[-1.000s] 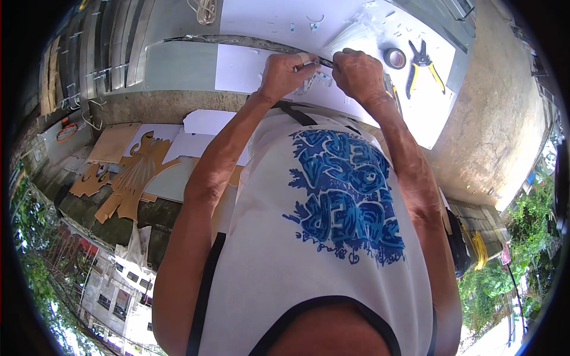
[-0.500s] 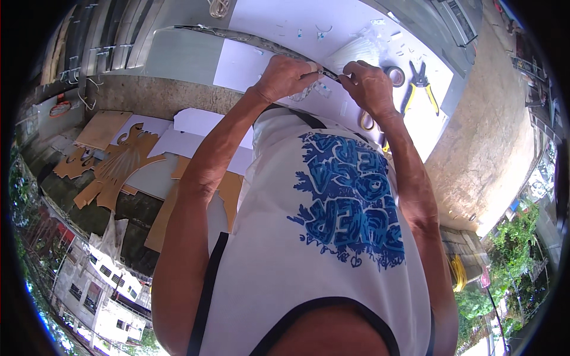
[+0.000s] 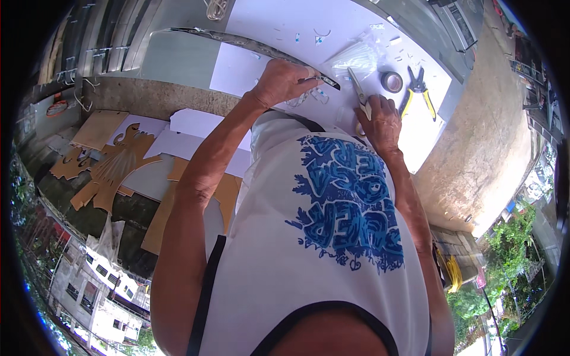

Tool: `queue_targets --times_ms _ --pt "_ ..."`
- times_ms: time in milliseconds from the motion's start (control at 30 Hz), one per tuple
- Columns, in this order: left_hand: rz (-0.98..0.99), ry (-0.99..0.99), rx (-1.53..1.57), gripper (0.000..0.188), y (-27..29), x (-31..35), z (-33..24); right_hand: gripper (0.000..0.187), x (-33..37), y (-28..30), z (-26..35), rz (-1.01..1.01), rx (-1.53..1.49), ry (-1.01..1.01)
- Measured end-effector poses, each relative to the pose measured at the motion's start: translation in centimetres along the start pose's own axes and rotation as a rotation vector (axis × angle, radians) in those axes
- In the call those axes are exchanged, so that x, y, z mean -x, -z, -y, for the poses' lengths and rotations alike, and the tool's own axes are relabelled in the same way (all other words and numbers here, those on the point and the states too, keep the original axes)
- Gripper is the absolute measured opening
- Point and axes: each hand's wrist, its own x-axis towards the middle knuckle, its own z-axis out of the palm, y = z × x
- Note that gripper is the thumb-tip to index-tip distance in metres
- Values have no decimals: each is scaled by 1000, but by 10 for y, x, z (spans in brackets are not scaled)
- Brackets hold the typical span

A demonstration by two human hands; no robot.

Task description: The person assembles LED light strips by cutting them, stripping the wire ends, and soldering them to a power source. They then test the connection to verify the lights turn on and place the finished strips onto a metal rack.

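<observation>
My left hand [image 3: 284, 82] is closed, pinching a long, thin black strip [image 3: 330, 81] near its right end. From there the strip runs away to the far left along the tabletop. Farther right, my right hand [image 3: 383, 126] is wrapped round the handles of a pair of scissors [image 3: 357, 85], whose metal blades point away from me. The palm hides most of the handles. Beside my left fingers lies a clump of clear plastic scraps [image 3: 309, 98].
On the white sheet [image 3: 267, 16] lie a plastic bag of thin white sticks [image 3: 354, 57], a roll of dark tape [image 3: 392, 82], yellow-and-black wire strippers [image 3: 419, 98] and small scraps. A coiled cord [image 3: 216, 8] sits at the far edge. Cut brown boards [image 3: 127, 155] lie lower left.
My right hand has let go of the strip's end and moved nearer to me, onto the scissors, whose blades now point farther forward. My left hand stays on the strip.
</observation>
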Motion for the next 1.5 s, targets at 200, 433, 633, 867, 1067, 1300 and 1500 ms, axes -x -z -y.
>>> queue_targets --times_ms 200,433,633,867,1067,1300,1500 --pt "44 39 -65 28 4 -5 -9 35 -12 14 5 98 -184 -40" --pt "150 59 -149 27 17 -10 -19 41 -15 85 23 383 -379 73" --pt "231 60 -164 28 19 -17 -18 31 -32 87 38 495 7 140" --pt "376 88 -173 28 28 -27 -23 20 -42 89 43 525 12 145" --pt "401 70 -192 27 27 -30 -22 19 -48 88 47 549 24 128" --pt "370 43 -177 28 28 -25 -20 16 -57 87 39 463 102 265" --pt "311 -19 -182 28 52 5 -5 11 -55 85 79 329 252 388"
